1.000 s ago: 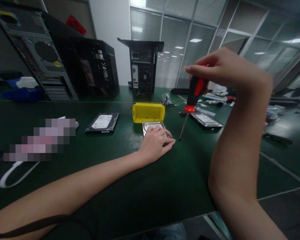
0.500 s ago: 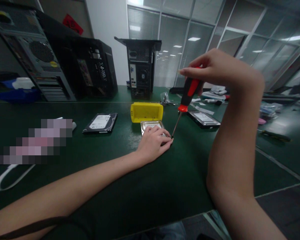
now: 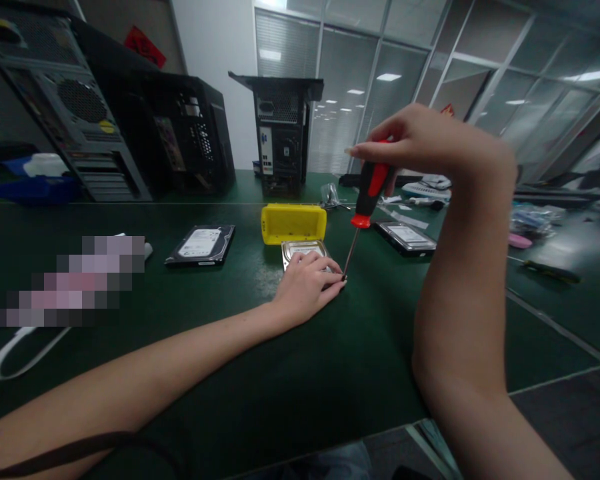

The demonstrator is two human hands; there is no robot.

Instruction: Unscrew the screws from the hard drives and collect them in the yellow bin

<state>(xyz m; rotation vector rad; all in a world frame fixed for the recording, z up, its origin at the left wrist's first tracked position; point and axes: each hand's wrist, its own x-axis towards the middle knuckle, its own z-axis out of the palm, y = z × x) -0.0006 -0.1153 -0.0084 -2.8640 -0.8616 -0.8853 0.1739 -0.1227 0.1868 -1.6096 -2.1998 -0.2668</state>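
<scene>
Under my left hand (image 3: pixel 310 283) lies a hard drive (image 3: pixel 300 248), its silver top showing past my fingers. The left fingers are closed over it, and the fingertips meet at its right edge beside the screwdriver's tip. My right hand (image 3: pixel 405 143) is raised and wrapped round the handle of a red and black screwdriver (image 3: pixel 371 187). The shaft points down and slightly left, with its tip at my left fingertips. What the tip touches is too small to make out. Just behind the drive stands a yellow plastic bin (image 3: pixel 293 223).
Another hard drive (image 3: pixel 200 245) lies to the left, and one more (image 3: pixel 407 238) to the right. Computer cases (image 3: pixel 283 133) stand along the back. A strap (image 3: pixel 15 357) with a blurred-out item lies at the left. Bagged parts (image 3: pixel 537 220) and a dark tool (image 3: pixel 550 271) are at the right.
My right hand and the screwdriver handle have shifted slightly left and down, making the shaft more upright. The tip stays at the same spot, and my left hand has not moved.
</scene>
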